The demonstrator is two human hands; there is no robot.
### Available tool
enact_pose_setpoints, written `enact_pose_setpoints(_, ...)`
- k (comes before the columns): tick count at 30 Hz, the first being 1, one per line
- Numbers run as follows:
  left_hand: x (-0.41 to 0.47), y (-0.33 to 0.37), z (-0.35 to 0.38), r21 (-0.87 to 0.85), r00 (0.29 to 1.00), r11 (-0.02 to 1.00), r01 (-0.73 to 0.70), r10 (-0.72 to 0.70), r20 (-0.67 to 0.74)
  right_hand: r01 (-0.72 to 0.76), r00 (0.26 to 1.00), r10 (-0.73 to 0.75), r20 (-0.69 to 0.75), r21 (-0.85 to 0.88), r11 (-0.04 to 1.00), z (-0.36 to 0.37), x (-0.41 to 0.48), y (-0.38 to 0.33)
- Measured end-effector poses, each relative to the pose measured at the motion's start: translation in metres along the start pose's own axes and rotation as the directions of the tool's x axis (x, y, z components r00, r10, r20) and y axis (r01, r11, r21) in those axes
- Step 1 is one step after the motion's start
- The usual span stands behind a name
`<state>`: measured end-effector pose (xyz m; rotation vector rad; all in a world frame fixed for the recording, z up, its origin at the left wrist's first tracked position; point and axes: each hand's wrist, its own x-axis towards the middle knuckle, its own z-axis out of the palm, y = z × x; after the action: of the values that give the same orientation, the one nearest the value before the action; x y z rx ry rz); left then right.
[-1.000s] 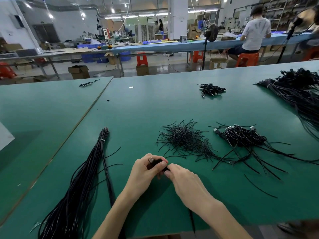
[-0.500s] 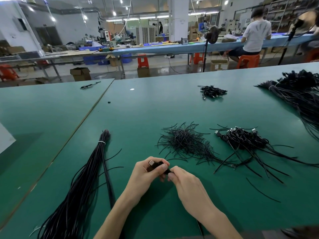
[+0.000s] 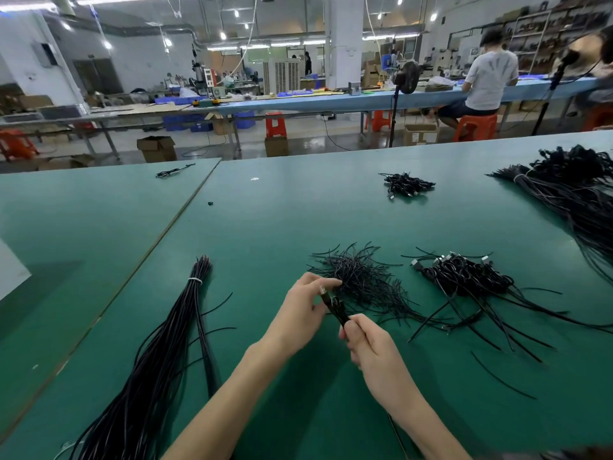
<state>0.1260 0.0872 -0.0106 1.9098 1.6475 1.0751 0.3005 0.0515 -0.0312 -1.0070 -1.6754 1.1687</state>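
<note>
A short coiled black cable [image 3: 335, 307] with a metal plug at its upper end is held between both hands above the green table [image 3: 298, 220]. My left hand [image 3: 298, 318] pinches the plug end with thumb and fingers. My right hand [image 3: 371, 350] grips the lower end of the coil with curled fingers. Just beyond the hands lies a loose pile of thin black ties [image 3: 361, 280]. To the right of that sits a heap of coiled cables with plugs [image 3: 464, 277].
A long bundle of black cables [image 3: 159, 353], bound by a white tie, lies at the left. Another big bundle [image 3: 577, 190] lies at the far right, a small cable heap [image 3: 406, 185] farther back. A seam [image 3: 159, 240] splits the table. A person sits at the blue bench behind.
Both hands have lifted slightly and drawn apart. The coiled cable now shows stretched between them, and my right hand has pulled back toward me.
</note>
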Motion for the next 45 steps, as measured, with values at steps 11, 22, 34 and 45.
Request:
enact_pose_setpoints(11, 0.019, -0.005, 0.025, 0.568, 0.989, 0.815, -0.116, 0.149, -0.012, -0.019, 1.000, 0.019, 0.000, 0.009, 1.000, -0.003, -0.002, 0.000)
enact_pose_setpoints(22, 0.019, 0.001, 0.026, 0.654, 0.996, 0.753, -0.070, 0.088, 0.005, -0.024, 1.000, 0.024, -0.007, 0.026, 0.999, -0.002, 0.000, 0.002)
enact_pose_setpoints(34, -0.002, 0.010, -0.002, -0.174, 0.903, 0.955, 0.239, -0.284, -0.321, -0.042, 0.998, 0.044, -0.033, 0.078, 0.996, -0.002, 0.000, 0.003)
enact_pose_setpoints(45, -0.053, 0.011, 0.009, -0.698, 0.979, 0.688, 0.201, -0.155, 0.129, -0.048, 0.996, 0.047, -0.080, -0.007, 0.999, 0.001, 0.003, 0.006)
